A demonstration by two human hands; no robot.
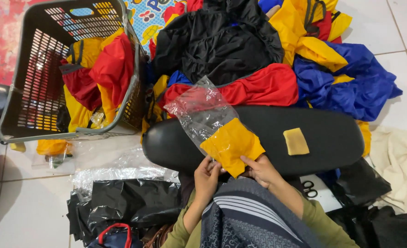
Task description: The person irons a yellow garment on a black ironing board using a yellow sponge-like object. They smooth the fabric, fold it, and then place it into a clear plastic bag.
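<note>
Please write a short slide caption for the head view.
Both hands hold a folded yellow cloth in a clear bag on a black board.

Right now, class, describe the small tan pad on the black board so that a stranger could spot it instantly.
Find the long black oval board lying across the middle, below the pile of red, blue and yellow garments. Towards its right end lies a small tan pad, alone and untouched. Unlike the bright yellow folded cloth that both hands are bagging, it is duller, smaller and unwrapped.
</note>
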